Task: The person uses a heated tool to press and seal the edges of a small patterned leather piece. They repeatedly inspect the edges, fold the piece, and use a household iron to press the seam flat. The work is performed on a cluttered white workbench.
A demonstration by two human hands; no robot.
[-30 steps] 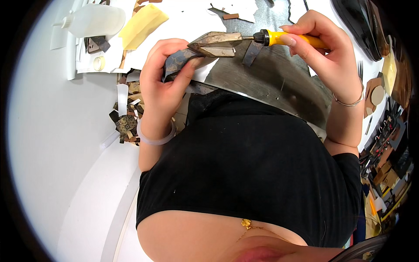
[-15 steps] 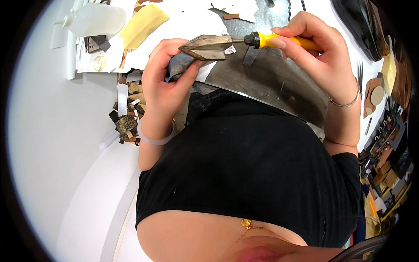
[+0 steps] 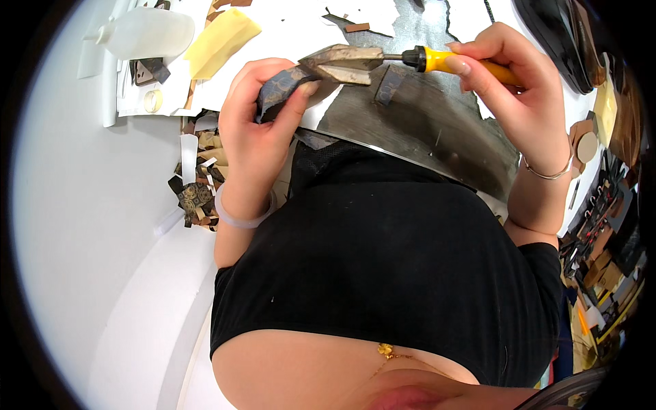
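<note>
My right hand [image 3: 526, 102] is closed round the yellow handle of a hand-held iron [image 3: 437, 60], which looks like a soldering iron fitted with a wedge-shaped metal head. The pointed end of that head touches or nearly touches the upper right edge of a curled, dark blue-grey patterned strip [image 3: 279, 89]. My left hand [image 3: 256, 140] pinches this strip between thumb and fingers; part of it is hidden in the palm. Another small patterned piece [image 3: 390, 85] lies on a dark metal-like plate [image 3: 424, 126] behind the iron's head.
A squeeze bottle [image 3: 150, 33], a yellow block [image 3: 222, 42] and a tape roll [image 3: 153, 100] stand at the back left. Scraps fill a bin [image 3: 198, 195] below the table edge. On the right are a black bag-like item [image 3: 557, 41] and a cluttered rack [image 3: 605, 232].
My right hand has moved right with the iron, sliding its head along to the strip's edge. More of the patterned strip shows in my left hand.
</note>
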